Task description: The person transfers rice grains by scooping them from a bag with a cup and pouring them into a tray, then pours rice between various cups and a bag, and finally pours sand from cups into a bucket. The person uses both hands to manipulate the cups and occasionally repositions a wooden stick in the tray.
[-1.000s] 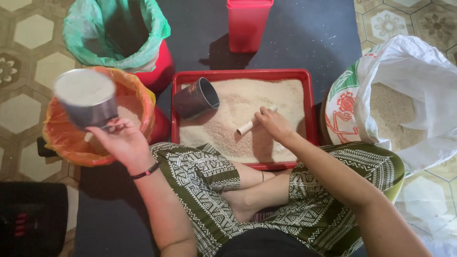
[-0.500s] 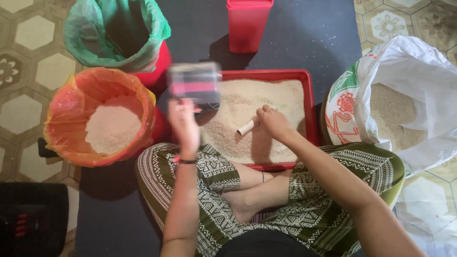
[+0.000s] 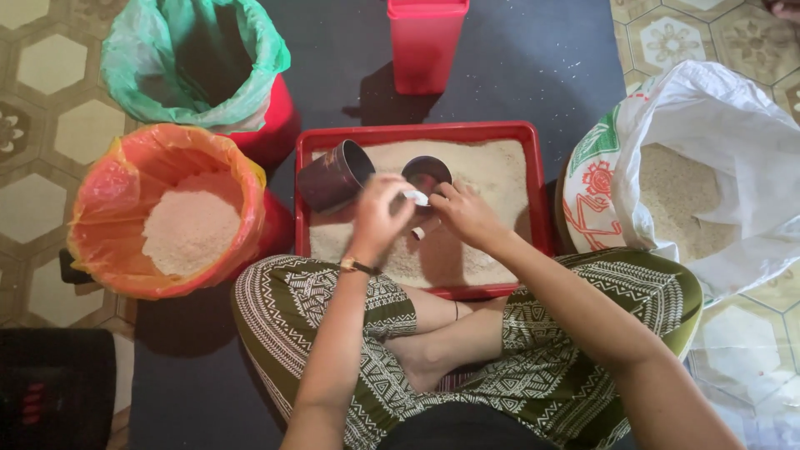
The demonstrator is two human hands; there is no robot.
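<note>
Seated cross-legged on a dark floor mat (image 3: 508,75), patterned green-and-white trousers (image 3: 583,333) in the foreground. Both hands meet over a red tray (image 3: 537,192) spread with pale grain. Left hand (image 3: 379,212), with a thin band at the wrist, is curled with fingers bent around the near rim of a small metal cup (image 3: 427,173) that sits upright in the grain; whether it truly grips the cup or only rests against it cannot be told. Right hand (image 3: 467,215) is close beside it, fingers pinched toward a small white piece (image 3: 414,197) held at the cup's edge, touching or nearly touching the left hand's fingertips. A short pale stick-like item (image 3: 417,233) shows just below, between the two hands, mostly hidden. A second, darker can (image 3: 333,177) lies tilted on its side in the tray's left part, mouth turned toward the cup, just beside the left hand. Left of the tray: a bucket lined with an orange bag (image 3: 100,200), part full of white grain. Behind that, a red bucket lined with a green bag (image 3: 133,75), its inside dark. At the far edge of the mat, a tall red container (image 3: 425,42). Right of the tray, an open white sack (image 3: 733,142) with printed red-and-green pattern, holding grain, touching the right knee.
</note>
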